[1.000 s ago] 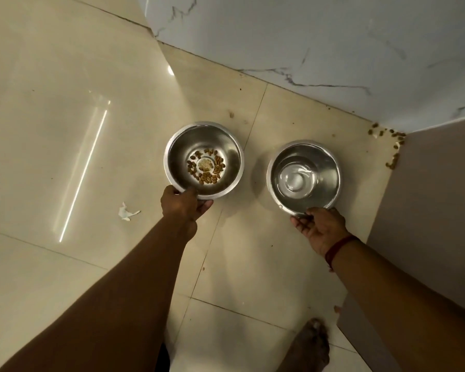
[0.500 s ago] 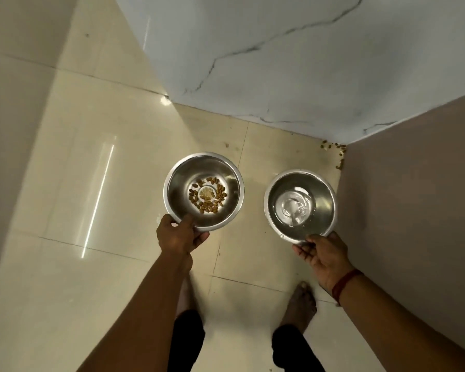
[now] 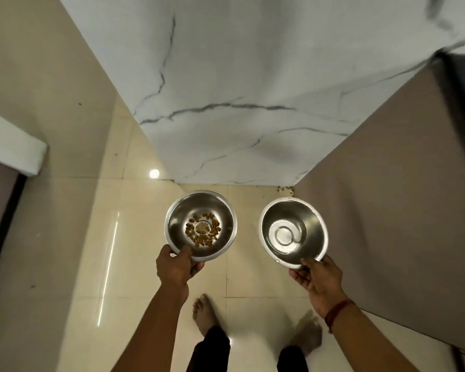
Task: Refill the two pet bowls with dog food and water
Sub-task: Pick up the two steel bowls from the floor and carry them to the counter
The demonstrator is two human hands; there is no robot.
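Observation:
Two steel pet bowls are held up off the floor. The left bowl point(image 3: 177, 218) carries a ring of brown kibble point(image 3: 202, 233) in its bottom, and my left hand point(image 3: 175, 267) grips its near rim with the thumb inside. The right bowl point(image 3: 313, 226) holds a little water at its bottom. My right hand point(image 3: 318, 281), with a red thread at the wrist, pinches its near rim from below.
A white marbled wall point(image 3: 239, 89) stands straight ahead and a brown panel point(image 3: 400, 210) rises on the right. Spilled kibble point(image 3: 286, 189) lies in the floor corner between them. My bare feet point(image 3: 203, 314) stand on the glossy cream tiles below the bowls.
Both bowls have risen from the floor in my hands as I stood up. The view has pulled back, and the wall and my feet have come into sight.

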